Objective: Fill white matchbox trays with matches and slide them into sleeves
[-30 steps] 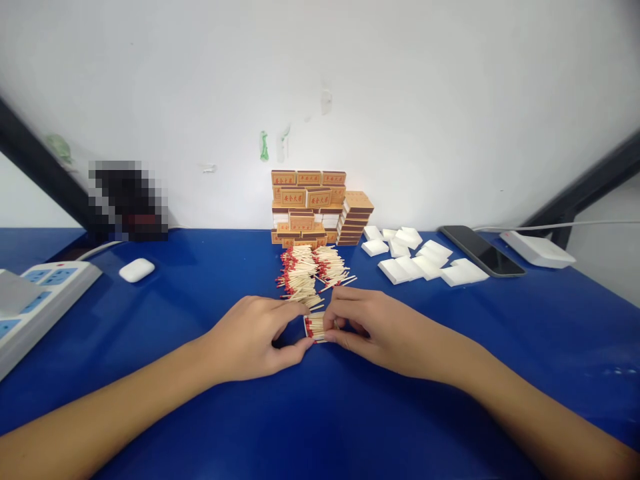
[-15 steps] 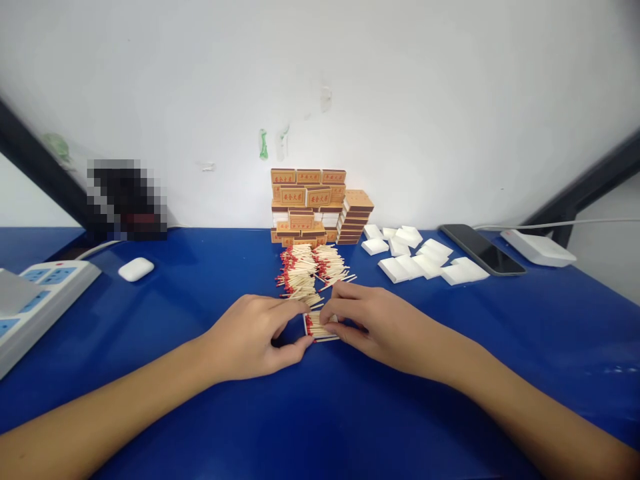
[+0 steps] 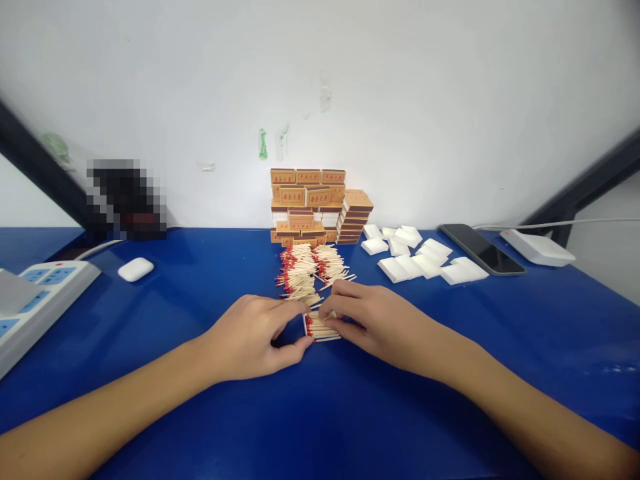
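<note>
A small white matchbox tray (image 3: 305,325) lies on the blue table, filled with red-headed matches (image 3: 320,328) side by side, heads to the left. My left hand (image 3: 255,337) grips the tray's left end between thumb and forefinger. Over the tray's right part, my right hand (image 3: 367,317) has thumb and fingers pinched at the matches; how many it holds is hidden behind the fingers. Just beyond, a loose pile of matches (image 3: 303,270) spreads in two heaps, most red heads pointing left.
Printed matchboxes (image 3: 307,197) are stacked against the wall, with a column of boxes (image 3: 355,217) beside them. White trays (image 3: 415,260) lie to the right, near a phone (image 3: 483,250) and a white device (image 3: 537,248). At left are a white case (image 3: 136,269) and a power strip (image 3: 65,283).
My right hand's thumb and fingertips have shifted slightly up over the tray, baring more of the matches in it. My left hand stays on the tray's end.
</note>
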`<state>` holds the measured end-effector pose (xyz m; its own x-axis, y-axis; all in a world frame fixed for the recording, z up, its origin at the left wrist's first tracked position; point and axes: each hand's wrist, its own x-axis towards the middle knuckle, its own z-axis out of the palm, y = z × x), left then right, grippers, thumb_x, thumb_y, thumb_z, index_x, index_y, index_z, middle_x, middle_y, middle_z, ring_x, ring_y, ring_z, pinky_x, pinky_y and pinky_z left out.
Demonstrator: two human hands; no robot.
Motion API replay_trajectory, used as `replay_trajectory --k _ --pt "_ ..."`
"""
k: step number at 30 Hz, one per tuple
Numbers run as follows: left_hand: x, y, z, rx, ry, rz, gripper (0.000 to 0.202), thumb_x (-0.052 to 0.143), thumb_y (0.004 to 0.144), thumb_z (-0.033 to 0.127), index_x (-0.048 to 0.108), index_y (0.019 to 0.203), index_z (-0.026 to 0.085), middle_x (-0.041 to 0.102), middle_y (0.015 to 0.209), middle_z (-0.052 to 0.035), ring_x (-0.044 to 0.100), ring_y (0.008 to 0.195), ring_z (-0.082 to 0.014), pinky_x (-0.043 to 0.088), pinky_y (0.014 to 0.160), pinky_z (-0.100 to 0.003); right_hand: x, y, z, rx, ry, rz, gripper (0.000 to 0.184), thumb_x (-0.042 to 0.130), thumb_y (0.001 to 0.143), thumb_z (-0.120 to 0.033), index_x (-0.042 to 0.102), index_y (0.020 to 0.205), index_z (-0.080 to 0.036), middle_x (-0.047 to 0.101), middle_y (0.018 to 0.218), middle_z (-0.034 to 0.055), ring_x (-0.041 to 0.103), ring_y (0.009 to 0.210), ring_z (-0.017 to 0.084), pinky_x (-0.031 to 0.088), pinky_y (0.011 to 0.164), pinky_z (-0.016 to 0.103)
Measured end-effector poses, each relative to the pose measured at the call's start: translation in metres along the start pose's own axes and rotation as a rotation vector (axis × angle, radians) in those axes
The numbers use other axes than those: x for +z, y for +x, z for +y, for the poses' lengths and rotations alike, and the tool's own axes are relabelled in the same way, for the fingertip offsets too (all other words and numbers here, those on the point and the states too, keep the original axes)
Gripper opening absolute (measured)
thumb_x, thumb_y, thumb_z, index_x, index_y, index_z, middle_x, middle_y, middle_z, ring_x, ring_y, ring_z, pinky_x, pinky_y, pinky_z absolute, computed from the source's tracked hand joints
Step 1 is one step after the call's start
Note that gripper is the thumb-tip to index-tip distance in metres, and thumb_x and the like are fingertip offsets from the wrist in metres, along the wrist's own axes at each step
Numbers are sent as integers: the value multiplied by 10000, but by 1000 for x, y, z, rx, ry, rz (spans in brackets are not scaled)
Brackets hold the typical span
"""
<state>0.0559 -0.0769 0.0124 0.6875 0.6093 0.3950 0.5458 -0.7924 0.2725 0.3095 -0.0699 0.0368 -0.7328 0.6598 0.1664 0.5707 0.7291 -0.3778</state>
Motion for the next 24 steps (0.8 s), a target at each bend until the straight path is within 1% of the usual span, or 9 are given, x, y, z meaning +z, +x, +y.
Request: replay_trajectory --k 3,12,14,17,19,20,21,23,24 --pt "0 0 1 2 3 -2 267 649 952 332 678 1167 176 583 597 70 539 493 -115 395 503 -251 2 1 0 -18 -50 0 179 522 1043 -176 698 1008 -173 623 975 59 610 755 147 441 669 281" --pt "1 0 -1 9 12 5 290 655 950 329 676 1196 177 572 601 72 532 497 -120 386 506 -259 7 1 1 -55 -162 42 242 461 1076 -223 686 1004 -170 603 946 52 540 682 132 381 608 275" --pt "1 0 -1 14 13 29 299 658 948 323 671 1210 180 574 599 76 530 493 -117 381 506 -259 7 1 1 -61 -141 55 248 449 1080 -225 690 1052 -178 600 958 55 549 699 136 388 618 277" --pt "0 0 0 10 34 96 309 666 941 314 672 1217 174 576 596 77 529 484 -113 385 509 -260 3 0 -2 -56 -60 133 231 451 1070 -212 670 1136 -185 614 1006 66 579 765 150 417 664 284" --pt "0 1 0 -5 51 130 295 676 935 312 684 1192 168 577 592 75 530 477 -112 393 511 -261 -3 -1 -5 -20 -3 170 166 505 1040 -220 655 1096 -178 628 994 61 571 763 149 416 670 285" --pt "0 1 0 -15 58 135 288 682 932 315 690 1180 169 578 591 74 533 477 -113 396 512 -262 -7 -2 -6 0 24 148 118 551 1019 -235 653 1043 -181 632 946 45 557 735 144 406 658 282" --pt "0 1 0 -23 61 136 287 689 929 319 694 1175 171 579 591 74 536 477 -114 398 512 -263 -10 -3 -7 21 50 93 81 599 994 -250 651 982 -190 628 875 21 537 696 137 391 639 278" --pt "0 1 -1 -38 64 131 300 696 925 325 696 1188 180 582 595 74 545 482 -116 406 517 -264 -15 -3 -9 56 92 -60 80 678 944 -260 651 892 -206 596 743 -25 496 624 123 356 604 269" --pt "1 0 -1 -42 66 131 311 697 924 327 695 1199 180 584 597 73 547 483 -117 408 518 -264 -16 -4 -10 70 104 -121 82 696 931 -252 655 873 -211 587 710 -37 485 604 118 345 596 266"
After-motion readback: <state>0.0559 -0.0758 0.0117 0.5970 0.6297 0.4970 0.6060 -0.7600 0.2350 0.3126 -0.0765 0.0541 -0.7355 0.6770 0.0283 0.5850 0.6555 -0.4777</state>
